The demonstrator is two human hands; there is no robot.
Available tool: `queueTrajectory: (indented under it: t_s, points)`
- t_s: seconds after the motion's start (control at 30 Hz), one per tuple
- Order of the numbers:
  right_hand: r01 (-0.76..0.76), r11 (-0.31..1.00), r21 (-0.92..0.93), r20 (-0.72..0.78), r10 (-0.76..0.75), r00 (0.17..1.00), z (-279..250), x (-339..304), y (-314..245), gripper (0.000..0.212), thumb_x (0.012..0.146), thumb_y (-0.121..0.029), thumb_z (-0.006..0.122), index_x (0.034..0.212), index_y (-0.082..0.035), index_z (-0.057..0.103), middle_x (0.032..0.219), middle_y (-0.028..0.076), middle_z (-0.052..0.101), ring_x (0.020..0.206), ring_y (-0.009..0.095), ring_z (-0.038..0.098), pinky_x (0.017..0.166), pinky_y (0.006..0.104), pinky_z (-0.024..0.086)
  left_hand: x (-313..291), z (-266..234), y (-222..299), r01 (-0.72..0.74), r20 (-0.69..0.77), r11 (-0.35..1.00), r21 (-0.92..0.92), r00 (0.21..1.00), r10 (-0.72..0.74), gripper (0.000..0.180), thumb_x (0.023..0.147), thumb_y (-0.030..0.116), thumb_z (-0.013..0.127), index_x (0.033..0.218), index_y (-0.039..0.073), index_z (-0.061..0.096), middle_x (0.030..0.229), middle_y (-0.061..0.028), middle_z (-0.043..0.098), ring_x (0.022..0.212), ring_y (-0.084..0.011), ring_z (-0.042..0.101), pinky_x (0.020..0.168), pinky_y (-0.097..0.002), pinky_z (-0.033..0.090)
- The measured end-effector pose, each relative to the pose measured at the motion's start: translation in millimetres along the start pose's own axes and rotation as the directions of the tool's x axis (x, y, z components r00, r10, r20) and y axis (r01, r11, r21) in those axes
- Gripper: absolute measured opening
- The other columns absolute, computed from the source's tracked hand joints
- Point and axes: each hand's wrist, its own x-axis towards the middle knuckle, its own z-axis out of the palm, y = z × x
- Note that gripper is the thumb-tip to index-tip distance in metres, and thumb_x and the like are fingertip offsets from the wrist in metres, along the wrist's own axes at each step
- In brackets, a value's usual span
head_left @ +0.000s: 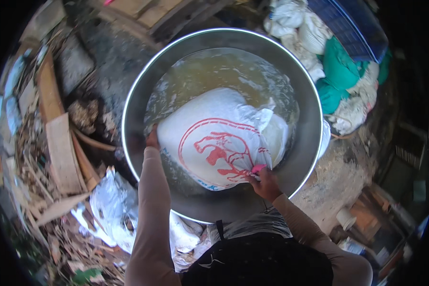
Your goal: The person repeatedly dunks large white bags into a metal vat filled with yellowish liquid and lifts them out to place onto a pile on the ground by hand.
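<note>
Black garment (257, 262): worn by the person, at the lower edge, just below the vessel.
Sleeves: light brown, long; the left sleeve (152, 205) reaches up past the near rim, the right sleeve (300, 224) slants in from the lower right.
Right hand (267, 186): fingers closed on the gathered fabric at the sack's lower right, beside a small bright pink piece (259, 168).
Left hand (152, 138): against the sack's left edge; its fingers are partly hidden, so whether they grip or merely press cannot be told.
White sack (219, 138): bulging, lying tilted inside the pot, partly in the water; printed with a red animal figure within a curved red border, plus blue marks along the lower edge.
Water (219, 69): cloudy, yellowish brown, rippled, around the sack.
Metal pot (302, 66): large, round, deep, with a bright rim.
Left ground: a pale plastic bag (113, 202) near the pot; wooden boards (64, 152) and scattered wood scraps (38, 205) beyond.
Right ground: a small white cylindrical container (345, 218) near wooden pieces.
Far right: white bags (293, 24), a green bag (341, 64) and a blue plastic crate (350, 28).
Far edge: a wooden platform (150, 14) beyond the pot.
</note>
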Motion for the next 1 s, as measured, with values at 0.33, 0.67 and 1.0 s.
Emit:
queueTrajectory:
  t_s: [0.33, 0.67, 1.0]
  points:
    - [-0.199, 0.98, -0.023, -0.023, 0.199, 0.98, -12, 11, 42, 0.038, 0.084, -0.028, 0.072, 0.106, -0.003, 0.053, 0.096, 0.018, 0.062, 0.085, 0.034, 0.062, 0.07, 0.0429, 0.05, -107, 42, 11, 0.069, 0.078, 0.99, -0.12, 0.995, -0.06, 0.051, 0.086, 0.029, 0.063, 0.122, -0.006, 0.056, 0.115, -0.0188, 0.064, 0.099, -0.0322, 0.066, 0.083, -0.044, 0.056]
    - [-0.868, 0.495, 0.016, -0.088, 0.866, 0.492, 20, 163, 87, 0.109, 0.084, -0.08, 0.031, 0.139, 0.015, 0.027, 0.129, 0.036, 0.051, 0.125, 0.043, 0.05, 0.106, 0.0432, 0.038, -163, 54, 12, -0.146, -0.035, 0.981, -0.13, 0.989, 0.142, 0.044, 0.081, 0.018, 0.063, 0.114, -0.012, 0.059, 0.11, -0.0206, 0.064, 0.094, -0.0337, 0.067, 0.081, -0.044, 0.056]
    - [-0.812, 0.542, 0.214, -0.007, 0.833, 0.554, 23, 148, 106, 0.09, 0.086, -0.072, 0.041, 0.109, 0.013, 0.062, 0.117, 0.037, 0.057, 0.119, 0.043, 0.054, 0.103, 0.0418, 0.041, -242, 47, 7, -0.112, 0.113, 0.958, -0.264, 0.983, 0.146, 0.043, 0.081, 0.022, 0.058, 0.114, -0.006, 0.062, 0.114, -0.0183, 0.063, 0.102, -0.0348, 0.063, 0.087, -0.0474, 0.053]
